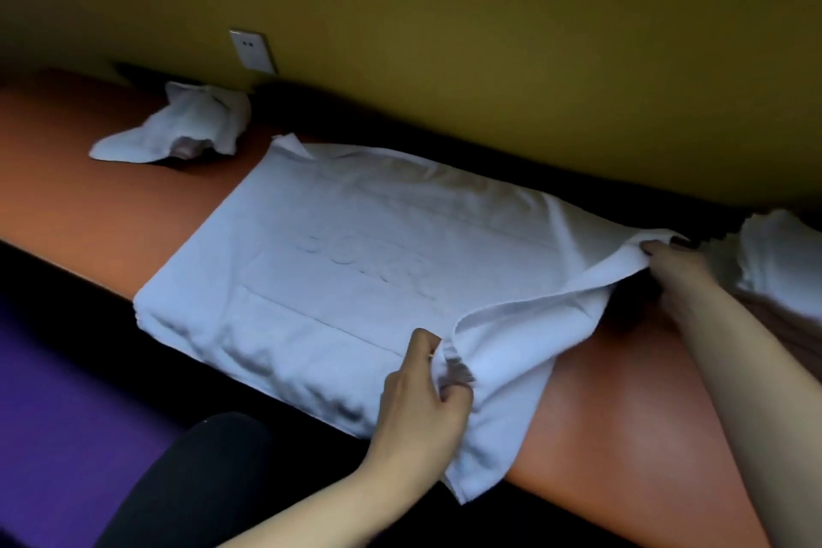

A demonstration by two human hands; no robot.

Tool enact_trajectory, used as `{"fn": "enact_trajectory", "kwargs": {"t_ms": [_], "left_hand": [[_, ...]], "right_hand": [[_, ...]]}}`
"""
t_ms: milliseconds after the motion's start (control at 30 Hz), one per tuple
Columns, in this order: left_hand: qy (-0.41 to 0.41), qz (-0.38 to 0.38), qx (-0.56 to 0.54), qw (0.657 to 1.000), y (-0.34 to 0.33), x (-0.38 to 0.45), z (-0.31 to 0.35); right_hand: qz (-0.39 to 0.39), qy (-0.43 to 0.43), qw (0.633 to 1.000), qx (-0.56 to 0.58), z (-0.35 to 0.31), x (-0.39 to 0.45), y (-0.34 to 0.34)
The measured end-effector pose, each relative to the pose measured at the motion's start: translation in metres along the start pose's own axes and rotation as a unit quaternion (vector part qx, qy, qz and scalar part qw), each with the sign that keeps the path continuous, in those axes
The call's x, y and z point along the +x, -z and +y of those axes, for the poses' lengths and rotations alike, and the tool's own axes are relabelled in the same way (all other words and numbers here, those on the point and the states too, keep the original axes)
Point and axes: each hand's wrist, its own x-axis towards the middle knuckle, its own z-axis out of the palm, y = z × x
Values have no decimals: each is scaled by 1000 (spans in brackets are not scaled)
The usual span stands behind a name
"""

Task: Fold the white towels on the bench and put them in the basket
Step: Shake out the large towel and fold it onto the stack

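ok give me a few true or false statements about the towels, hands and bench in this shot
1. Both hands grip the large white towel spread on the orange bench. True: the left hand holds its near edge, the right hand its far right corner.
2. A crumpled white towel lies at the bench's left end. True.
3. The basket stands beside the spread towel. False: no basket is in view.
4. The wall behind the bench is white. False: the wall is olive-yellow, with a white wall socket.
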Motion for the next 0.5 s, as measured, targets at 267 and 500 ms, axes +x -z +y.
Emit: {"fn": "enact_trajectory", "kwargs": {"t_ms": [267, 500], "left_hand": [[83, 58, -2, 995, 120, 55, -45], [72, -184, -41, 979, 200, 86, -102]], "right_hand": [[-70, 95, 992, 46, -68, -61, -130], [-160, 121, 980, -7, -78, -110, -259]]}}
